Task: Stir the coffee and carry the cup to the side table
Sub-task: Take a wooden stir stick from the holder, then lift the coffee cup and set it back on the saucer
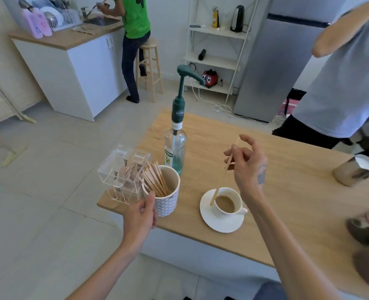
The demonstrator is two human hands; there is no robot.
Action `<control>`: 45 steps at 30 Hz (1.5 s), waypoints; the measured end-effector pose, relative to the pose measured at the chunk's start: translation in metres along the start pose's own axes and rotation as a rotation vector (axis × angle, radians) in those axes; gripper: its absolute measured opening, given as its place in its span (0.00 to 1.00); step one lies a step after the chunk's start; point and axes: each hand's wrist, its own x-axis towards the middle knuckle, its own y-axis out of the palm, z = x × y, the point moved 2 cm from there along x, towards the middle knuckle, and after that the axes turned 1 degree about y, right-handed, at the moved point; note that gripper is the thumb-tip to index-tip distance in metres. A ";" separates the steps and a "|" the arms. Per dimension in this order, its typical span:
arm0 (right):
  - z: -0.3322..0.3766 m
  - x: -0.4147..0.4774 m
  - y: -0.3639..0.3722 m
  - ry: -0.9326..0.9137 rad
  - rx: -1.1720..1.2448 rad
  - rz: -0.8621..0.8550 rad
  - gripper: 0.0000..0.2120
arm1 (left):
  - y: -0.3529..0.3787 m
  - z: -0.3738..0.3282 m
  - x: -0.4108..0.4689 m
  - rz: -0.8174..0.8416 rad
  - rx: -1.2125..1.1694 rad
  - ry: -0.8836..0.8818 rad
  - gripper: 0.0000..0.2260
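Observation:
A white cup of milky coffee (228, 202) stands on a white saucer (219, 221) near the front edge of the wooden table (287, 191). One wooden stirrer (213, 197) leans in the cup on its left side. My right hand (247, 167) hovers above and behind the cup, pinching a second wooden stirrer (231, 156) between thumb and fingers. My left hand (141, 215) grips the patterned mug (168, 199) that holds several wooden stirrers (154, 180), at the table's left corner.
A clear plastic box (122, 172) and a green pump syrup bottle (176, 135) stand behind the mug. A metal milk jug (352, 171) sits at the table's right. One person stands at the right, another at the sink counter (70, 42). A fridge (283, 57) and shelf (216, 46) lie beyond.

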 end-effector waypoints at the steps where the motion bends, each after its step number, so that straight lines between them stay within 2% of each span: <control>1: -0.003 -0.002 -0.014 0.017 -0.029 -0.026 0.12 | 0.002 0.003 -0.004 0.043 0.009 0.017 0.24; 7: -0.041 -0.033 -0.088 0.194 -0.208 -0.186 0.10 | 0.049 0.021 -0.012 0.381 0.162 0.040 0.17; 11: -0.068 -0.050 -0.115 0.295 -0.262 -0.214 0.10 | 0.087 0.026 0.003 0.497 0.385 0.081 0.08; 15: -0.094 -0.053 -0.126 0.391 -0.278 -0.186 0.10 | 0.111 0.026 0.023 0.486 0.657 0.159 0.21; 20: -0.129 -0.045 -0.127 0.527 -0.286 -0.090 0.15 | 0.132 0.023 0.035 0.514 0.780 0.249 0.23; 25: -0.155 -0.032 -0.124 0.568 -0.307 0.040 0.16 | 0.144 0.026 0.044 0.572 1.062 0.340 0.35; 34: -0.184 -0.005 -0.110 0.573 -0.326 0.175 0.16 | 0.147 0.032 0.044 0.516 1.277 0.464 0.35; 41: -0.198 0.005 -0.089 0.529 -0.375 0.315 0.15 | 0.144 0.036 0.040 0.468 1.308 0.463 0.35; 45: -0.200 0.012 -0.079 0.432 -0.492 0.376 0.15 | 0.143 0.038 0.037 0.446 1.322 0.452 0.36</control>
